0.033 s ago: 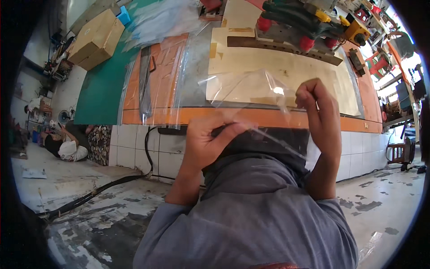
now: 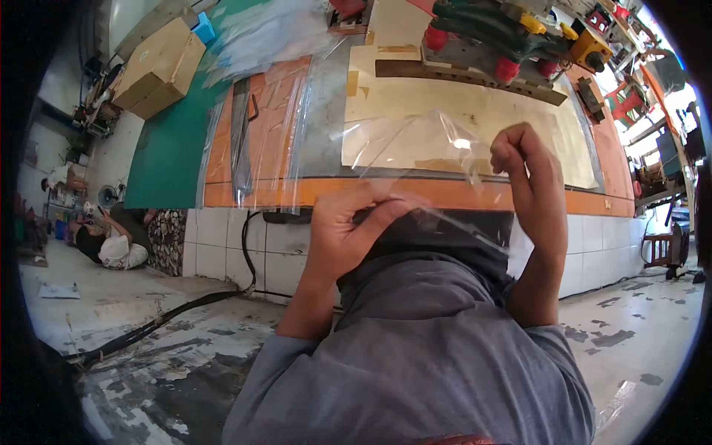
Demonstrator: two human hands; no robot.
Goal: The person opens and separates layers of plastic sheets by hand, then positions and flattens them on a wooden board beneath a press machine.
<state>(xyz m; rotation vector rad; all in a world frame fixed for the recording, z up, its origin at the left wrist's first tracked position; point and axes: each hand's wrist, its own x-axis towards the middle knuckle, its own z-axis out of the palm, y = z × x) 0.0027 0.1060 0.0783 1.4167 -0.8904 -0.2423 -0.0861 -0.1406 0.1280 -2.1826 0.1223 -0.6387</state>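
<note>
A thin, clear plastic bag or sheet (image 2: 404,144) hangs up in front of me, over the near edge of the table. My left hand (image 2: 343,228) is closed in a pinch on its lower left part, thumb against the fingers. To the right of the film, my right hand (image 2: 531,178) is raised with its fingers curled together. The film's right side comes close to those fingertips, but what they grip is too fine to make out. Through the film shows a pale yellow board (image 2: 460,111) lying on the table.
Flat clear plastic bags (image 2: 271,141) overlap the orange table edge at left, with more film (image 2: 271,37) heaped behind. A cardboard box (image 2: 159,67) stands far left. Behind the board is a dark green machine (image 2: 482,30) with red knobs and a metal bar (image 2: 467,83). Another person (image 2: 119,241) is low at far left.
My right hand has risen very slightly. My left hand keeps its pinch on the clear plastic, almost unmoved.
</note>
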